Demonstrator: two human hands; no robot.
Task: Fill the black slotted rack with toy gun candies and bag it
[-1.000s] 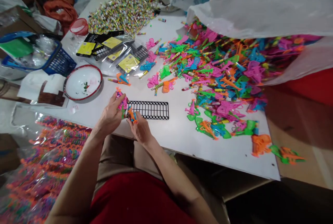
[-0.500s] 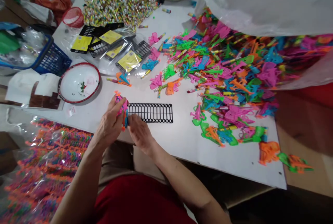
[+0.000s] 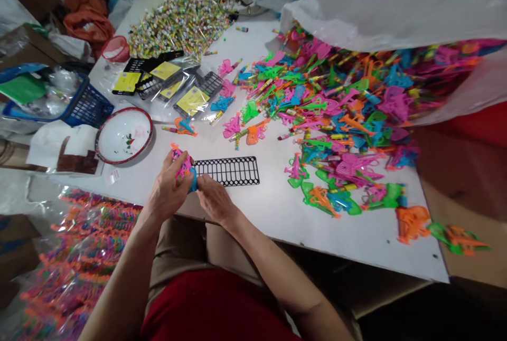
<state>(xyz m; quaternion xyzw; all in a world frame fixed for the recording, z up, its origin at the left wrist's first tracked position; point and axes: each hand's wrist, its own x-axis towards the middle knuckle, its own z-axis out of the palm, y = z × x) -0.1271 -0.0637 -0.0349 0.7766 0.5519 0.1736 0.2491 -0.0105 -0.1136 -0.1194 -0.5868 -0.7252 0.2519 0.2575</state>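
Note:
A black plastic grid rack (image 3: 237, 171) lies flat at the front of the white table. Pink and orange plastic toys (image 3: 182, 164) are bunched over its left end. My left hand (image 3: 166, 188) is closed around this bunch, pressing from the left with thumb and fingers. At the bunch's right edge is a blue plastic toy (image 3: 193, 178). My right hand (image 3: 216, 199) is curled against it over the rack's near edge, fingertips pinched at the blue piece and partly hidden. Scattered across the table is a large pile of similar bright toys (image 3: 317, 103), many with small candy-like tubes.
Left of the hands stands a white enamel basin (image 3: 123, 135). Behind it are packaged black racks with yellow labels (image 3: 192, 101), a blue basket (image 3: 89, 106) and a heap of small tubes (image 3: 178, 24). Bagged filled racks (image 3: 91, 246) lie lower left. A white sack (image 3: 388, 3) overhangs the pile.
The camera view has shifted slightly. Both hands stay at the rack's left end; the blue toy now shows more plainly between them, turned somewhat.

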